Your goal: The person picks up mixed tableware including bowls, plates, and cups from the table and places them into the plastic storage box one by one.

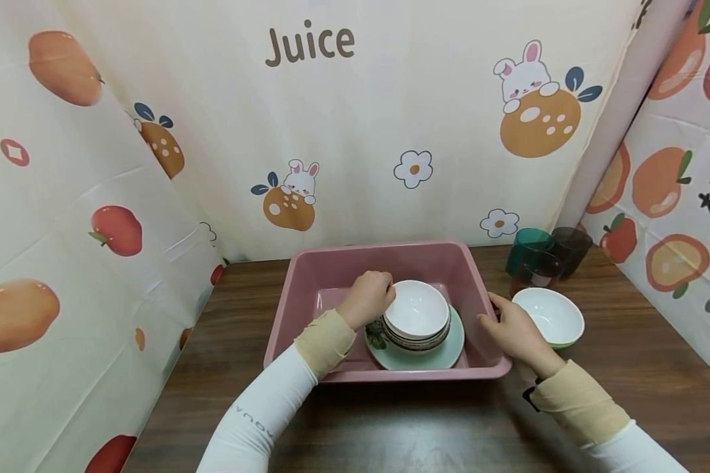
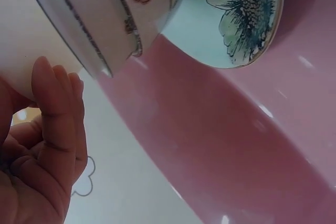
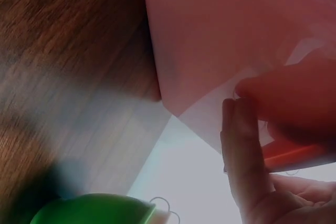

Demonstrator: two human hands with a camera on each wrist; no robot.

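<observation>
A pink plastic tub (image 1: 384, 376) stands on the table. Inside it, a pale green plate (image 1: 449, 351) with a dark flower print (image 2: 247, 19) bears a stack of patterned bowls (image 1: 417, 343). On top of that stack is a white bowl (image 1: 417, 309). My left hand (image 1: 367, 299) pinches the white bowl at its left rim; in the left wrist view its fingers (image 2: 58, 108) lie against the bowl's outer side. With my right hand (image 1: 517, 332) I grip the tub's right rim, and the right wrist view shows fingers (image 3: 244, 150) against its outer wall.
Right of the tub, close by my right hand, sits another bowl (image 1: 550, 318), white inside and green outside (image 3: 94, 211). Behind it stand a teal cup (image 1: 528, 246), a dark cup (image 1: 570, 249) and a clear reddish cup (image 1: 535, 270). Printed curtains (image 1: 361, 131) border the wooden table (image 1: 236, 341).
</observation>
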